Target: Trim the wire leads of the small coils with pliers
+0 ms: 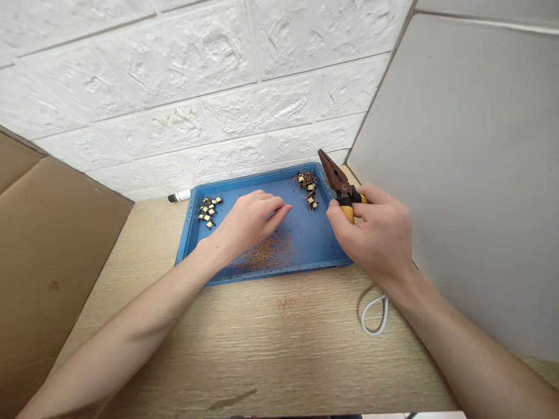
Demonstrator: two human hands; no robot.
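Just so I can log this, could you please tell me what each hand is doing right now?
Left hand: loosely curled over the tray, holding nothing visible.
Right hand: closed, holding pliers.

From my remote view, this looks like a small makeshift workshop corner. A pale wood-grain worktop [244,355] meets a white embossed brick-pattern wall panel [174,75] along its back edge, with a flat grey partition board [463,163] at the right edge and a brown cardboard sheet [52,267] at the left. A shallow blue plastic tray [257,176] and yellow-handled long-nose pliers [337,177] suggest bench work.
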